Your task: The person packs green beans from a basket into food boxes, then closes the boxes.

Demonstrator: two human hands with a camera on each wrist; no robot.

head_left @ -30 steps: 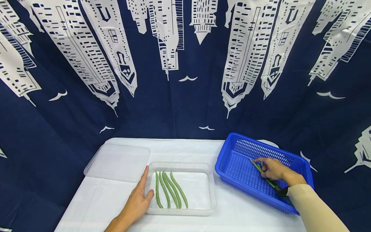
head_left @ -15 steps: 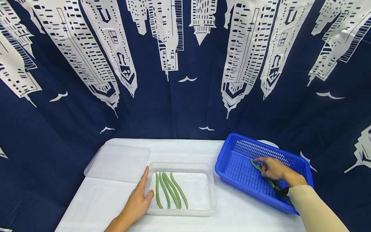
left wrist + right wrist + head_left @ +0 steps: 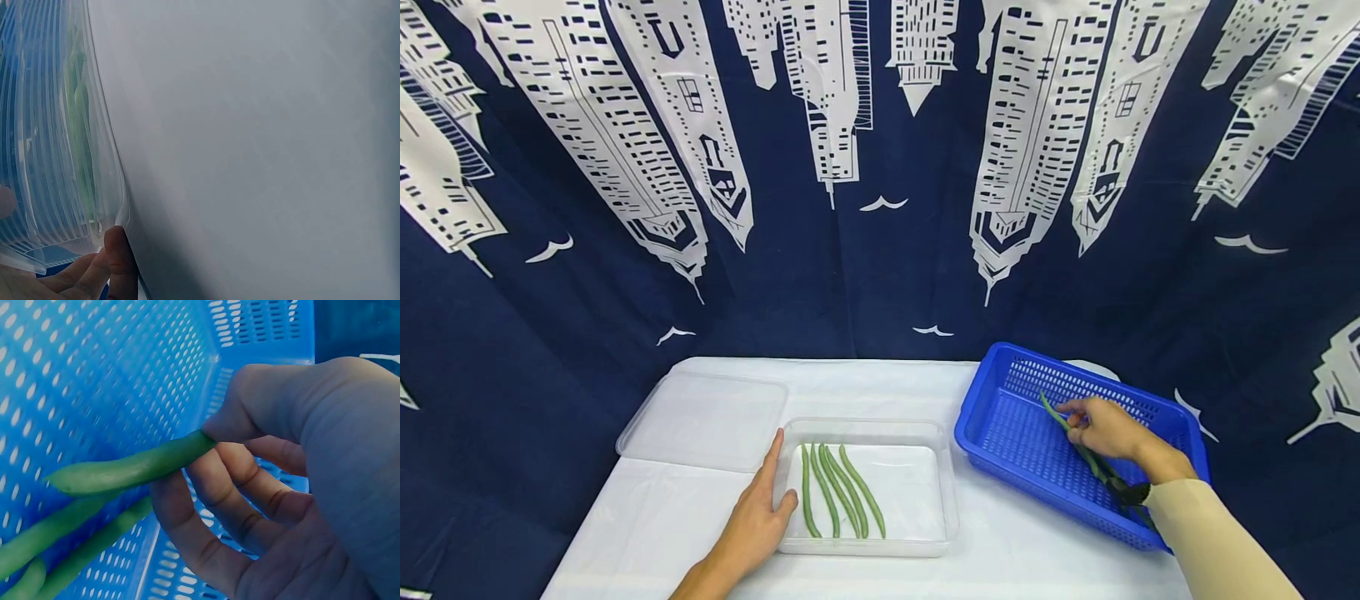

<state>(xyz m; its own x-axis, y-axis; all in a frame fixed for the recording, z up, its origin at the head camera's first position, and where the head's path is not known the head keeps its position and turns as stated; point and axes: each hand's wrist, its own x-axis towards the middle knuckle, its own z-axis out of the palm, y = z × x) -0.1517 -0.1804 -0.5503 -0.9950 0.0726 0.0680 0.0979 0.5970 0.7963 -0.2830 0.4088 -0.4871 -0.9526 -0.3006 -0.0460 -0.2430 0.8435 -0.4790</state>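
Observation:
In the head view, my left hand (image 3: 755,518) rests against the left wall of a clear plastic container (image 3: 917,548), its index finger straight along the rim and its thumb over the near side. Several green beans (image 3: 837,492) lie side by side inside, toward the left. The left wrist view catches my fingertips at the container's ribbed wall. Over the blue basket (image 3: 1022,487), my right hand (image 3: 1112,432) pinches one green bean (image 3: 131,467) between thumb and fingers. More beans (image 3: 81,544) lie beneath it in the basket, partly hidden by the hand.
A clear flat lid (image 3: 707,421) lies at the table's back left. The white tablecloth (image 3: 992,546) spreads under everything. Behind the table hangs a dark blue curtain (image 3: 850,275) with white building prints.
My right hand has closed on one bean and raised it slightly, and the bean's tip now points further up and left. My left hand stays at the container.

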